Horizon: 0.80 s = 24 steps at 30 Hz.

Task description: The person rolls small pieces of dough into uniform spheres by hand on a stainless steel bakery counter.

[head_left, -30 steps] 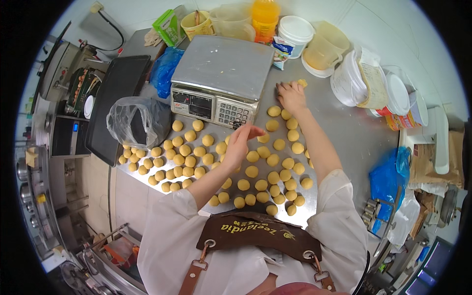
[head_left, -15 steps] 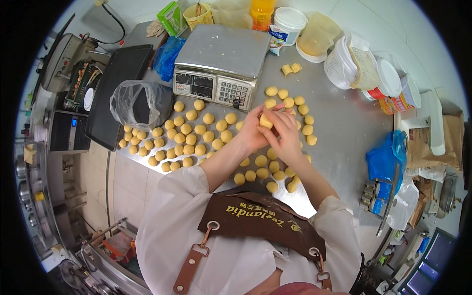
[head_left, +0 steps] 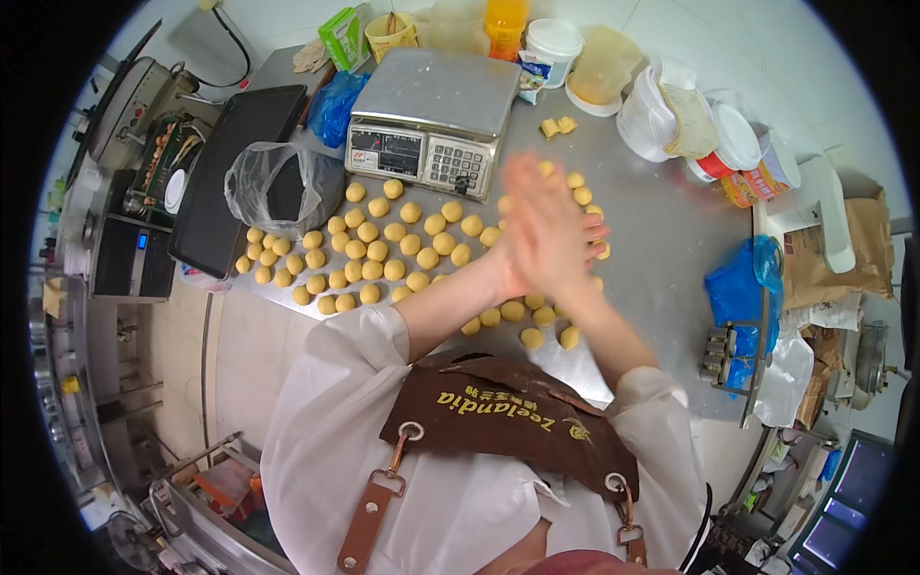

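My two palms are pressed together over the table, with the dough ball they held a moment earlier hidden between them. My right hand (head_left: pixel 554 235) lies on top, its fingers stretched out and smeared by motion. Underneath, my left hand (head_left: pixel 513 271) is largely covered; a few of its fingertips poke out at the right. Many round yellow dough balls (head_left: pixel 409 243) are spread on the steel tabletop (head_left: pixel 661 249) to the left of, below and around my hands. Two small uneven dough pieces (head_left: pixel 558 126) sit farther back.
A digital scale (head_left: pixel 436 91) stands behind the dough balls. Left of it are a clear plastic bag (head_left: pixel 259 196), a blue bag (head_left: pixel 335 107) and a black tray (head_left: pixel 235 172). White tubs (head_left: pixel 554 43) and a jug (head_left: pixel 606 72) line the wall. Blue plastic (head_left: pixel 738 297) hangs at the right.
My cupped hands, with a yellow dough ball showing between the fingers, have come together palm to palm. The ball is now out of sight and the hands are blurred. The view has shifted slightly.
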### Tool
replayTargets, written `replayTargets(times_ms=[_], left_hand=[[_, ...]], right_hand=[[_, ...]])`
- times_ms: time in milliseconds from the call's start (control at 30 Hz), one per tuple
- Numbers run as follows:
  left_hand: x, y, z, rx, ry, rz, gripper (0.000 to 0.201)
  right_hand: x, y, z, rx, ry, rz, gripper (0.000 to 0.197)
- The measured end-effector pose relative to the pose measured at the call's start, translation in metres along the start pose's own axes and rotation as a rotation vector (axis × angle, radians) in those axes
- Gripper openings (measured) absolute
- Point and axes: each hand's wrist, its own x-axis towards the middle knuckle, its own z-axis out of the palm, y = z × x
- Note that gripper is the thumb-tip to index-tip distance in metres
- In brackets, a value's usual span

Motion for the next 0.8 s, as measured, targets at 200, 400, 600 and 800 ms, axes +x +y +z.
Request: replayTargets(times_ms=[200, 400, 600, 800], left_hand=[[-0.01, 0.003, -0.006, -0.664, -0.183, -0.083, 0.083], [-0.007, 0.011, 0.002, -0.111, 0.129, 0.055, 0.067], [0.001, 0.018, 0.017, -0.282, 0.524, 0.016, 0.02], [0.001, 0.018, -0.002, -0.315, 0.27, -0.033, 0.029]], right_hand=[[0.003, 0.009, -0.029, -0.235, -0.089, -0.034, 0.054], [-0.002, -0.014, -0.025, -0.093, -0.196, -0.057, 0.078], [0.0, -0.009, -0.05, -0.09, 0.032, -0.051, 0.083], [-0.007, 0.017, -0.051, 0.056, 0.075, 0.048, 0.053]])
